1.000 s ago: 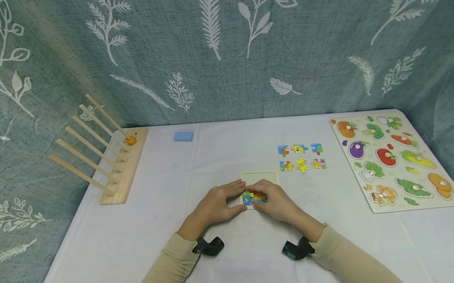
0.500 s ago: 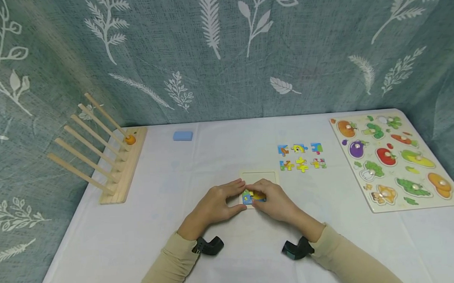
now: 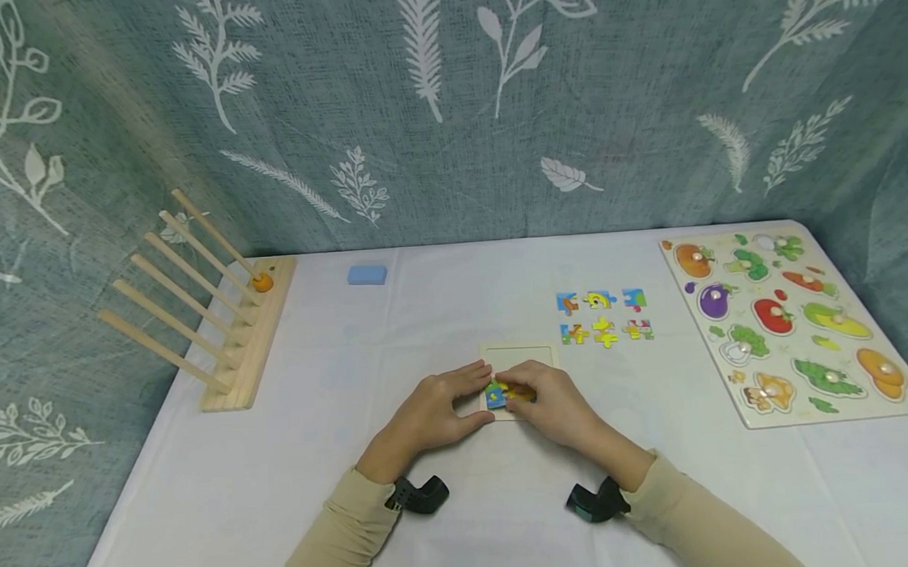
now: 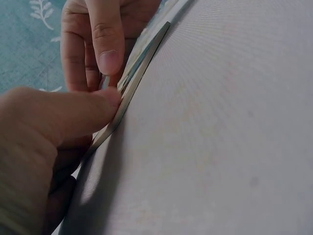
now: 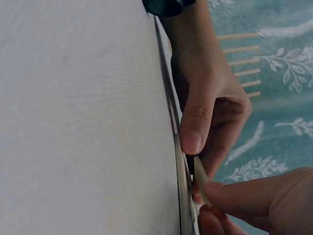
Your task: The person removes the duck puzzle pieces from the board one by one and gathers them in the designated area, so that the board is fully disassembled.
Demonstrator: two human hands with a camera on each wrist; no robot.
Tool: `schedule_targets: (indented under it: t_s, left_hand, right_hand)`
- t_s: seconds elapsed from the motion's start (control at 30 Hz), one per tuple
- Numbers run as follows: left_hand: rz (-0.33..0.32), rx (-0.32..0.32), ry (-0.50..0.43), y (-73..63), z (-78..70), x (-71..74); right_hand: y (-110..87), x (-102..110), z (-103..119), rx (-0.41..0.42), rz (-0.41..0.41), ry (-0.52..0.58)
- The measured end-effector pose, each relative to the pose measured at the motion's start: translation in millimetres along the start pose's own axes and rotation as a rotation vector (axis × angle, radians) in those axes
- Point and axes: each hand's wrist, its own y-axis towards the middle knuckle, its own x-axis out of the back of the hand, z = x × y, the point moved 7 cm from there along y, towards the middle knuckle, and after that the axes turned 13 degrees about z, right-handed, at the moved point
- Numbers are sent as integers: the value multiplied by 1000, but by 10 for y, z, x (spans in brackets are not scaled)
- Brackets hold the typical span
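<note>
A small pale wooden puzzle tray (image 3: 520, 355) lies before the person, its far part bare board and its near part holding colourful jigsaw pieces. The left hand (image 3: 446, 405) holds the tray's left side between thumb and fingers. From the right, the right hand (image 3: 544, 400) reaches over the tray and pinches a jigsaw piece (image 3: 495, 395) with a blue and green face. In the right wrist view that piece (image 5: 200, 177) shows its edge, tilted up from the tray (image 5: 182, 188). The right fingers hide part of the pieces beneath.
Several loose jigsaw pieces (image 3: 604, 332) lie in two rows beyond the tray. A vegetable puzzle board (image 3: 795, 380) is at the right. On the left stands a wooden peg rack (image 3: 257, 345) with an orange bead (image 3: 262, 282); a blue block (image 3: 367, 275) lies at the back.
The blue and green piece has tilted up and shifted slightly right in the right hand's pinch. The left hand stays at the tray's side; the loose pieces have not moved.
</note>
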Motion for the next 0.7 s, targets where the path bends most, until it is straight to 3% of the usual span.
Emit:
schedule_targets:
  t_s: [0.37, 0.7]
  left_hand:
    - [-26, 6, -13, -2, 4, 9]
    - [-35, -2, -6, -12, -3, 25]
  right_hand:
    - [-38, 139, 21, -62, -24, -85]
    - [-333, 578, -357, -99, -106, -82]
